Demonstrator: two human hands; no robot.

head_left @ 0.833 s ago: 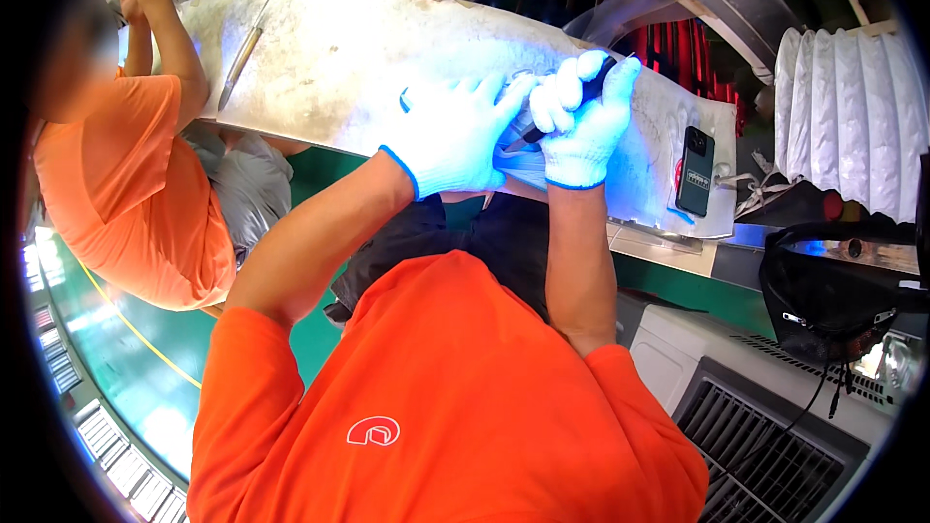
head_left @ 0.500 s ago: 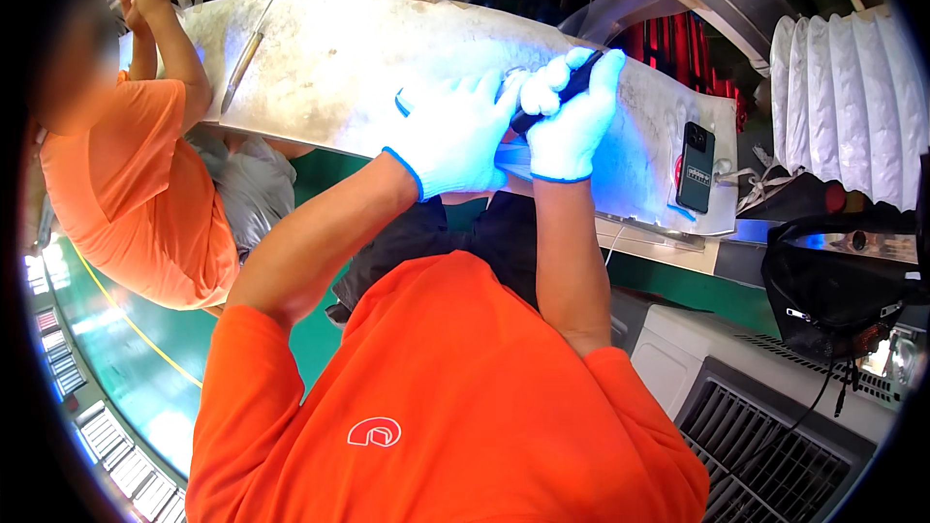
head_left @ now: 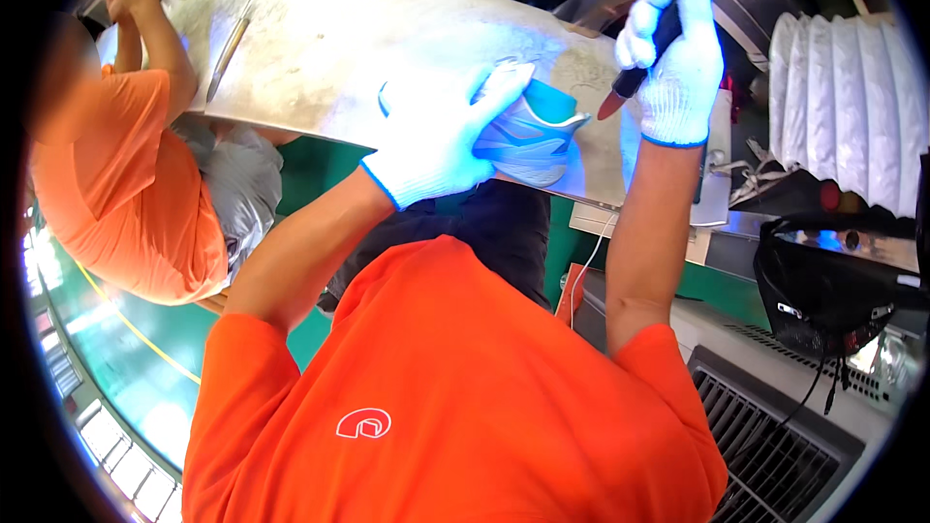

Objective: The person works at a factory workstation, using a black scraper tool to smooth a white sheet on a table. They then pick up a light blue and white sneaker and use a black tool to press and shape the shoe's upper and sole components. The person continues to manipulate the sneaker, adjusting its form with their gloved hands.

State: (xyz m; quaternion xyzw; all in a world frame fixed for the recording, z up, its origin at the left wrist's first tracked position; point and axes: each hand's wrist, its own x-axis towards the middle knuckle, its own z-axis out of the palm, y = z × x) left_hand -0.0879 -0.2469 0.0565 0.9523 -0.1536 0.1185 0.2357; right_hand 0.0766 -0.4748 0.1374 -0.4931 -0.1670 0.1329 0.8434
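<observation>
A light blue-white sneaker (head_left: 531,143) lies tilted at the front edge of the worktable (head_left: 310,48), its heel and teal inner lining toward my right. My gloved left hand (head_left: 431,140) is closed over its upper; strong blue-white light washes out the fingers and the shoe's front. Higher up and to the right, apart from the shoe, my gloved right hand (head_left: 681,77) grips a black-handled tool (head_left: 667,31). Its flat, pointed, reddish-brown tip angles down to the left. What kind of tool it is, I cannot tell.
A person in an orange shirt (head_left: 121,189) works at the left, arms raised. A slim pen-like tool (head_left: 228,58) lies on the table near them. On the right are a white ribbed duct (head_left: 843,111), a black bag (head_left: 809,276) and a grey grille (head_left: 765,455).
My right hand has moved up and right with the tool, away from the shoe, whose heel now shows. The right hand and forearm now cover most of the phone. My left hand stays on the shoe.
</observation>
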